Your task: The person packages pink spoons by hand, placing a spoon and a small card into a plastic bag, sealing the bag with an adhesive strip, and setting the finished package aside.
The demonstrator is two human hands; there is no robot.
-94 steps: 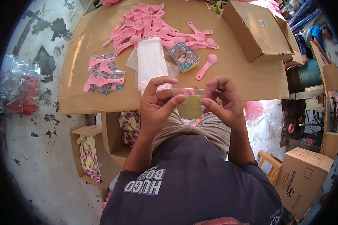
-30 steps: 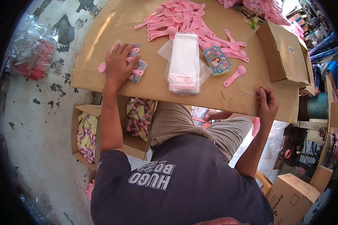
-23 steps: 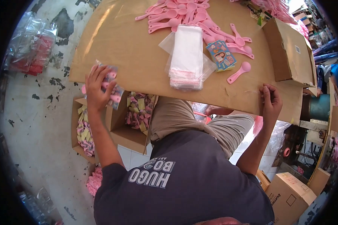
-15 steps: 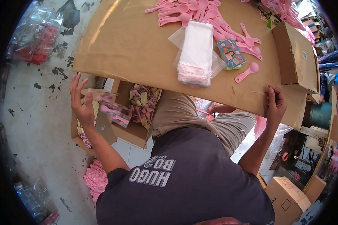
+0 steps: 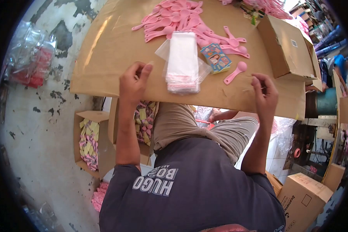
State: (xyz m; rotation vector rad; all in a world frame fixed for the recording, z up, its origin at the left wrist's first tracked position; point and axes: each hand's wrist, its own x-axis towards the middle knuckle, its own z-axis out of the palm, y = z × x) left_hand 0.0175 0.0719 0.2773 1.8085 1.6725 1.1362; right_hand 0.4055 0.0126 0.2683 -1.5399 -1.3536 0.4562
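Note:
My left hand [image 5: 134, 80] hovers over the front left part of the table, its fingers loosely bent and the thumb a little apart, with nothing visible in it. To its right lies a stack of clear plastic bags [image 5: 181, 58] with pinkish lower edges. My right hand [image 5: 264, 92] is at the table's front right, fingers curled but apart, and I see nothing held. Nearest to it is a single pink spoon [image 5: 236, 72]. A small stack of blue printed cards [image 5: 216, 58] sits between that spoon and the bags. Behind them spreads a pile of pink spoons [image 5: 178, 17].
Below the table edge stand two cardboard boxes of filled packets: one box [image 5: 78, 149] at the left, another [image 5: 113, 121] behind my left forearm. An open carton [image 5: 284, 50] rests on the table's right side. A closed carton [image 5: 303, 203] is on the floor.
A blurred packet with pink contents was in the air beside my left hand over the boxes; it is no longer distinguishable. My left hand has swung right over the table. My right hand has lifted slightly.

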